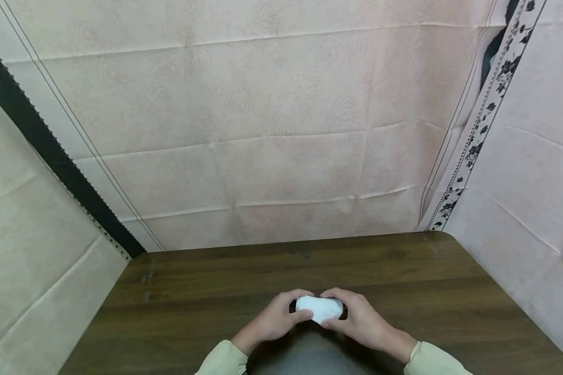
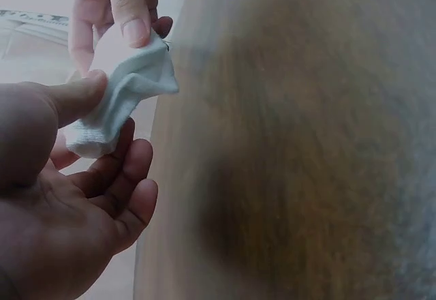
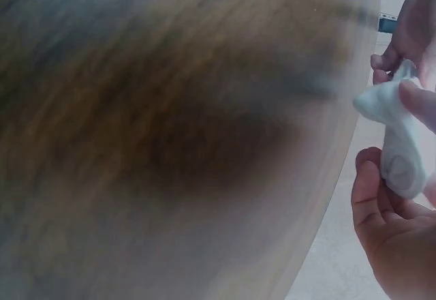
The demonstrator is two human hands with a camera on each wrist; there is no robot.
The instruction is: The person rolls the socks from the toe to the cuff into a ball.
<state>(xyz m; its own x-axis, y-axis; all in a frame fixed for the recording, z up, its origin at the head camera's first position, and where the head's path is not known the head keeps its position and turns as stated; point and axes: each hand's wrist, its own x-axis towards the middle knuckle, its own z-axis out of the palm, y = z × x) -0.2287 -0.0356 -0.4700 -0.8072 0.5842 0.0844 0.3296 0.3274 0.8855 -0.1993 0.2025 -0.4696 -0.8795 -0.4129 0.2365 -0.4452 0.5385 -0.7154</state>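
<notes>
A soft white knitted cloth piece, bunched into a short roll (image 1: pixel 320 308), is held in the air just above the brown wood-grain table (image 1: pixel 192 302), between the bare left hand (image 1: pixel 280 315) and the bare right hand (image 1: pixel 358 320). The left hand is nearly closed at thumb and forefinger, pinching its end of the cloth, with the other fingers loosely bent below; the right hand grips the opposite end, thumb on top. The step in hand looks like folding or rolling the cloth, and the next move seems to call for a firm pinch at both ends while the loose corner between the thumbs is tucked. In the right wrist view the right hand is cut off by the frame edge; the cloth may be a small sock, but the fingers hide too much of its shape to be sure
</notes>
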